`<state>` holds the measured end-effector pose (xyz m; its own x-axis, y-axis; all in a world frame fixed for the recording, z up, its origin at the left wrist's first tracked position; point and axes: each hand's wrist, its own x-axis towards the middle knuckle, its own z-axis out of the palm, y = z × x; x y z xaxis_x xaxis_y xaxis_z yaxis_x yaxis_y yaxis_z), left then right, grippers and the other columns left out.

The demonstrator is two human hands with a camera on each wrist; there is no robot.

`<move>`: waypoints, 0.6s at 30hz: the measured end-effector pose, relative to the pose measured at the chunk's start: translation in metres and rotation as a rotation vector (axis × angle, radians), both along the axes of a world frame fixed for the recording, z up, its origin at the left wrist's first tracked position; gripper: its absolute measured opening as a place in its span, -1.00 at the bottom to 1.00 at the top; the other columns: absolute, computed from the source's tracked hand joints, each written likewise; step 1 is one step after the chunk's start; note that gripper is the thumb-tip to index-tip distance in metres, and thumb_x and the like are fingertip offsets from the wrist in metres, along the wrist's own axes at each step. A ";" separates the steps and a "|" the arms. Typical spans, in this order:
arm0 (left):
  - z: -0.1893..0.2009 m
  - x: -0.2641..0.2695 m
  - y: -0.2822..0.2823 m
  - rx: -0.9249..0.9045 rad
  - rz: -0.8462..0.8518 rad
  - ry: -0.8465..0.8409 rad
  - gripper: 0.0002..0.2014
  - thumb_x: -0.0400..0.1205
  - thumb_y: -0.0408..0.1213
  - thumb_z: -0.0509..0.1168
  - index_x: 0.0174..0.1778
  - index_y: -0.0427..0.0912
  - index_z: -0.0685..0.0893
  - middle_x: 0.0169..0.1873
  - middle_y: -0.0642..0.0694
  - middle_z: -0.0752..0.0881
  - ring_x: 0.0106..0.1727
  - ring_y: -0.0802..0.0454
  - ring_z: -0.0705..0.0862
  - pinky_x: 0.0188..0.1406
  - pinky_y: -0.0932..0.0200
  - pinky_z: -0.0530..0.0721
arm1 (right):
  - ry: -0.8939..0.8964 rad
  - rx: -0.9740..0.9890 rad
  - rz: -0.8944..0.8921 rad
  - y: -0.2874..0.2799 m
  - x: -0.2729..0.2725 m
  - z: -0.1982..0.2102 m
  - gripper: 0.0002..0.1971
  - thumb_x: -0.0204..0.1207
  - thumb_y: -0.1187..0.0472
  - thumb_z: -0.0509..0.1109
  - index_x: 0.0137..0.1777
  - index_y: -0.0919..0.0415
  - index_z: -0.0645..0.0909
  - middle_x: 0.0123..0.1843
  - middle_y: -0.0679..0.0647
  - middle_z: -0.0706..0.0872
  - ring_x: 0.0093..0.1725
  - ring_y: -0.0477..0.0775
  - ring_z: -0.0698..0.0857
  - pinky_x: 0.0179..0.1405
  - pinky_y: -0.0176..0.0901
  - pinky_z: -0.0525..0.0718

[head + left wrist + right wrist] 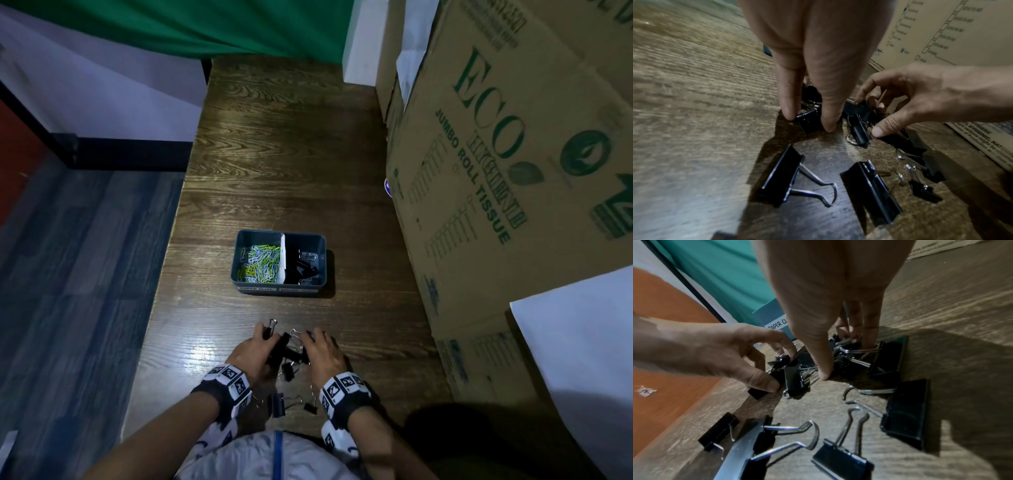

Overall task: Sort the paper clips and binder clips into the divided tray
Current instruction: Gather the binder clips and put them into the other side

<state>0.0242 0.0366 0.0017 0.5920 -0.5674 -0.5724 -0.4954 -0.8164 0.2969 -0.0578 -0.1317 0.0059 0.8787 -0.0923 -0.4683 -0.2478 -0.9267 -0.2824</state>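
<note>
A grey divided tray (322, 240) stands mid-table. Its left half holds coloured paper clips (260, 262), its right half black binder clips (303, 265). Nearer me lies a heap of black binder clips (291, 353), and both hands are on it. My left hand (808, 121) pinches one binder clip (807, 123) between thumb and finger against the table. My right hand (845, 360) curls thumb and fingers round a tangled bunch of binder clips (851, 353). Loose binder clips (781, 177) (906, 415) lie closer to my body.
Tall cardboard boxes (496, 171) line the right side of the wooden table (281, 154). The table's left edge (164, 257) drops to the floor. A green cloth (205, 27) hangs at the far end. Bare wood lies between the heap and the tray.
</note>
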 end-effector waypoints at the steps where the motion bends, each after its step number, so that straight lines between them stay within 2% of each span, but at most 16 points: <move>1: -0.001 0.000 0.001 -0.003 0.015 0.004 -0.28 0.48 -0.34 0.37 0.54 0.03 0.26 0.39 -0.25 0.24 -0.04 -0.27 0.71 -0.07 -0.07 0.70 | -0.002 0.007 -0.007 -0.001 0.000 0.000 -0.36 0.44 0.46 0.36 0.48 0.00 0.37 0.39 0.14 0.43 0.38 0.26 0.47 0.27 0.19 0.61; 6: 0.003 -0.004 0.003 -0.079 0.044 -0.012 -0.37 0.53 -0.35 0.25 0.55 0.03 0.30 0.32 -0.24 0.37 -0.05 -0.28 0.69 -0.08 -0.06 0.65 | -0.064 0.065 -0.111 -0.004 -0.002 0.001 -0.50 0.46 0.26 0.47 0.36 -0.15 0.51 0.32 0.01 0.56 0.31 0.15 0.58 0.27 0.08 0.63; 9: 0.008 -0.007 0.003 -0.156 0.054 -0.025 -0.49 0.58 -0.33 0.21 0.48 -0.01 0.39 0.25 -0.21 0.44 -0.07 -0.27 0.69 -0.10 -0.06 0.66 | -0.071 0.113 -0.181 -0.006 -0.001 0.005 -0.60 0.51 0.18 0.52 0.34 -0.06 0.63 0.31 -0.01 0.66 0.26 0.12 0.67 0.25 0.04 0.68; 11: 0.014 -0.007 0.001 -0.224 0.061 -0.037 -0.58 0.61 -0.29 0.21 0.41 -0.01 0.44 0.19 -0.15 0.49 -0.06 -0.27 0.70 -0.12 -0.05 0.65 | -0.079 0.140 -0.221 -0.010 -0.002 0.007 -0.67 0.53 0.16 0.51 0.29 -0.02 0.69 0.28 -0.01 0.70 0.22 0.08 0.71 0.20 -0.05 0.70; 13: 0.023 -0.003 -0.004 -0.303 0.057 -0.070 -0.70 0.63 -0.27 0.21 0.29 -0.01 0.50 0.11 -0.10 0.55 -0.06 -0.23 0.70 -0.12 -0.01 0.62 | -0.075 0.156 -0.274 -0.014 -0.003 0.010 -0.68 0.53 0.16 0.53 0.27 -0.04 0.71 0.26 -0.04 0.72 0.15 -0.03 0.72 0.05 -0.30 0.64; 15: 0.035 0.006 -0.012 -0.394 0.047 -0.116 -0.82 0.63 -0.27 0.23 0.14 -0.03 0.54 0.01 -0.07 0.59 -0.08 -0.18 0.68 -0.14 0.01 0.61 | -0.040 0.180 -0.344 -0.019 -0.001 0.012 -0.66 0.48 0.17 0.58 0.26 -0.04 0.72 0.22 -0.07 0.74 0.02 -0.17 0.65 -0.18 -0.50 0.46; 17: 0.048 0.019 -0.024 -0.477 0.058 -0.161 -0.89 0.62 -0.26 0.26 0.05 -0.04 0.56 -0.04 -0.06 0.62 -0.11 -0.13 0.67 -0.17 0.03 0.62 | -0.017 0.204 -0.413 -0.025 0.003 0.013 -0.66 0.43 0.18 0.62 0.20 -0.03 0.73 0.17 -0.07 0.76 -0.05 -0.19 0.60 -0.34 -0.50 0.38; 18: 0.055 0.027 -0.030 -0.512 0.070 -0.184 -0.91 0.63 -0.26 0.27 0.03 -0.06 0.57 -0.05 -0.05 0.63 -0.12 -0.10 0.67 -0.18 0.04 0.63 | -0.010 0.223 -0.448 -0.027 0.005 0.014 -0.65 0.41 0.19 0.63 0.18 -0.03 0.72 0.15 -0.06 0.76 -0.04 -0.17 0.62 -0.34 -0.49 0.41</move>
<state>0.0513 0.0069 0.0566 0.7028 -0.7016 -0.1174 -0.5258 -0.6235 0.5786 -0.0532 -0.1586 0.0200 0.7804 -0.3599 -0.5114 -0.6037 -0.6468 -0.4660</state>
